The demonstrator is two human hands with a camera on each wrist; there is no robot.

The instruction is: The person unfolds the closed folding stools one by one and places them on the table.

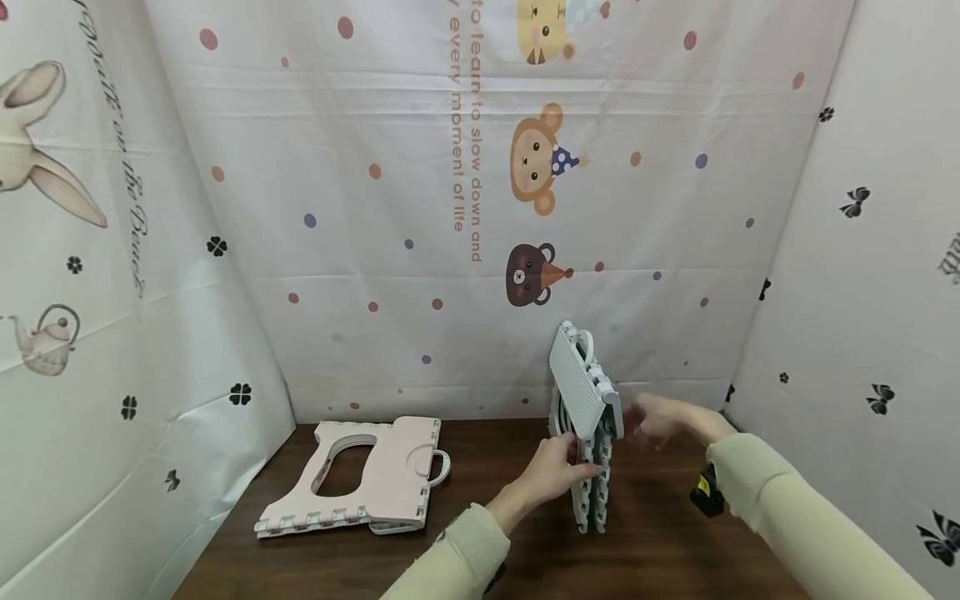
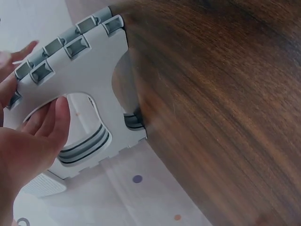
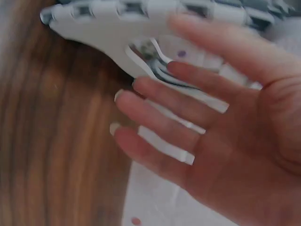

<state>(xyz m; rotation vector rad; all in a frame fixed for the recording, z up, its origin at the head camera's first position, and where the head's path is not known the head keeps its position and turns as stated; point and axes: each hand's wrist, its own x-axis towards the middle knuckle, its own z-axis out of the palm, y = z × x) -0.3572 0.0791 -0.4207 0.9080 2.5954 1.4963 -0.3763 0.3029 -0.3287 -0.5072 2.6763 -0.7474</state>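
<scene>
A pale grey folding step stool (image 1: 579, 383) stands on end on the dark table, its leg panels close together and its ribbed top tilted. My left hand (image 1: 546, 472) grips its near left side. In the left wrist view, those fingers (image 2: 57, 120) reach into the oval opening of a leg panel (image 2: 106, 59), with the thumb by the hinged edge. My right hand (image 1: 654, 418) is just right of the stool, slightly blurred. The right wrist view shows its fingers (image 3: 160, 110) spread and extended beside the other leg panel (image 3: 101, 33), holding nothing.
A pale pink folding step stool (image 1: 390, 475) lies folded flat on the table at the left, its loop handle (image 1: 442, 468) pointing right. A printed white cloth (image 1: 420, 333) hangs behind the table and along both sides.
</scene>
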